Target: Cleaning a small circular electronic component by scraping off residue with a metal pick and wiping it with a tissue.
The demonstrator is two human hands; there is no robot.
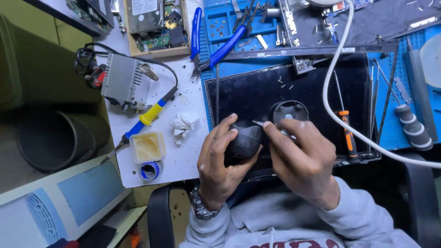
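A soldering iron (146, 118) and flux tub (147, 147) lie near the table's left edge. The left hand (220, 167) cups a dark dome (245, 139) — fingers curled round it — at the front edge; the right hand (301, 156) pinches a thin tool (259, 123) against it. An orange screwdriver (347, 133) lies further right.

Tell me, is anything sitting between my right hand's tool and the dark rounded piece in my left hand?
Nothing visible does. The left hand cups the dark rounded piece, and the thin tool pinched in the right hand has its tip right at that piece's upper edge.
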